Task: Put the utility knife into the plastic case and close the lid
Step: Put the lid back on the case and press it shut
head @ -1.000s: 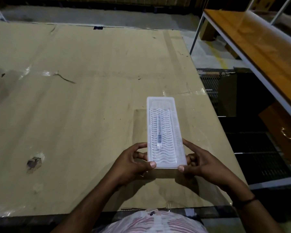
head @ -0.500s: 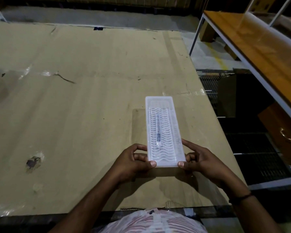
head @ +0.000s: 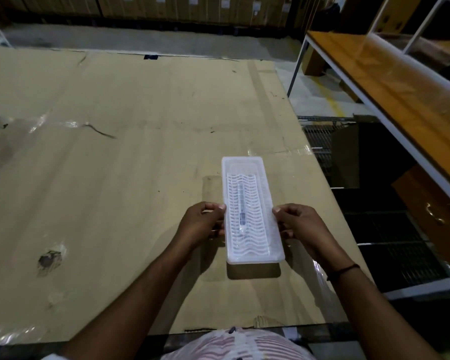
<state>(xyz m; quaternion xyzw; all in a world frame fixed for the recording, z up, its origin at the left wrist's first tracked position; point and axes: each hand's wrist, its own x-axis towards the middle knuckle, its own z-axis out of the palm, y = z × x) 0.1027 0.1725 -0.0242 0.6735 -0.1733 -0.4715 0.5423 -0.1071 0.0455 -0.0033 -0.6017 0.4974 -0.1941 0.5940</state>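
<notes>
Translucent white plastic case [head: 252,211] with a wavy ribbed lid sits lengthwise between the two hands above the cardboard-covered table [head: 115,178], its lid down. The left hand [head: 202,224] pinches its left long edge and the right hand [head: 300,222] pinches its right long edge, fingertips [head: 277,210] pressed to the rim. Through the lid, between the two sets of fingers, the utility knife [head: 241,206] shows as a slim shape lying along the case's length.

Left hand [head: 202,223] and right hand [head: 298,223] shifted from plastic case [head: 250,211] near corners to mid-sides.
</notes>
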